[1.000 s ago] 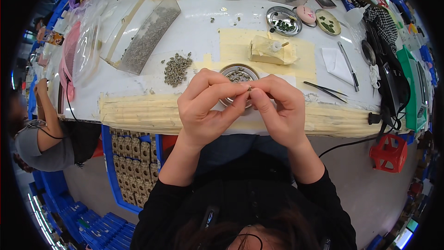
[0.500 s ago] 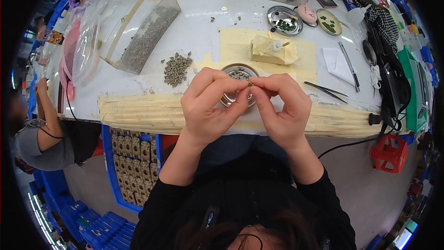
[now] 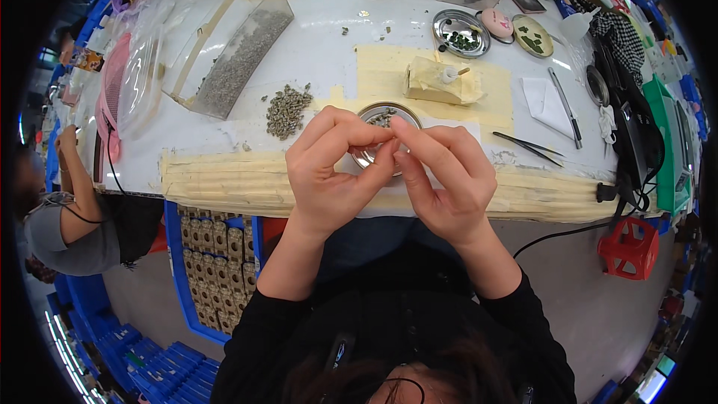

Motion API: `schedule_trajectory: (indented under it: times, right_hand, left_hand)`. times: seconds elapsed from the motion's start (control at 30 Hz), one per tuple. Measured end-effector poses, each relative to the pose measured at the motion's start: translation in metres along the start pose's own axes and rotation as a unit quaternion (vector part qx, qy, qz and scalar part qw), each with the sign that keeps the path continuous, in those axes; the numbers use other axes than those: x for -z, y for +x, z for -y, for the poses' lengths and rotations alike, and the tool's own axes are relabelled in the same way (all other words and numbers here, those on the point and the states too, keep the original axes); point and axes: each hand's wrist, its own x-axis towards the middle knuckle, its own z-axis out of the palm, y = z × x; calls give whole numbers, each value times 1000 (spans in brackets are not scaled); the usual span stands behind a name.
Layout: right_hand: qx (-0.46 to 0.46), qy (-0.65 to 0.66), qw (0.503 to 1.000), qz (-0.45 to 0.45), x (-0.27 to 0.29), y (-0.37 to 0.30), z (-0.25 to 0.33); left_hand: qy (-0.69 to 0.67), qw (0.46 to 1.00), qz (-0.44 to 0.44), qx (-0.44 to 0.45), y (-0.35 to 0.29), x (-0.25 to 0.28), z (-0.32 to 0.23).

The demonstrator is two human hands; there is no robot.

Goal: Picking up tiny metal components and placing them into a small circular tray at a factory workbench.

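My left hand is closed in a pinch, thumb and index tips together. Whatever sits between them is too small to make out. Beside it, my right hand has its index finger and thumb apart, the fingertips close against those of my left hand. Both hands are over the near part of a round metal dish holding small greyish pieces. Left of the dish lies a loose heap of similar small grey-brown pieces on the white table.
Tweezers and a pen-like tool lie at right. Behind the dish sits a tape-wrapped block. Farther back is a tray of green pieces. A clear box of grey granules stands at left. Taped padding lines the near edge.
My right index finger and thumb have parted from their pinch, the index fingertip moving slightly up and left. Both hands have shifted a little left; my left hand keeps its pinch.
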Motion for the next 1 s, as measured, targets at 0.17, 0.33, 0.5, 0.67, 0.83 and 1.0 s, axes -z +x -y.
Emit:
schedule_trajectory:
  times: [0.17,0.33,0.5,0.67,0.83,1.0]
  right_hand:
    - [48,5,999,14,4,1,0]
    - [46,-33,998,-18,0,-3,-3]
    - [-10,-2,1000,-13,0,-2,-1]
    - [-140,134,980,43,8,3,3]
    - [-261,304,913,77,8,-2,-1]
    - [-218,229,948,38,9,-1,-4]
  left_hand:
    - [-23,1000,9,9,1,0,0]
    - [-26,1000,-4,9,1,-2,-1]
    - [-28,1000,-4,12,1,0,-3]
    - [-23,1000,-7,-19,0,0,0]
    - [-1,998,-4,-56,0,-1,2]
    - [25,999,-9,-46,-1,-4,0]
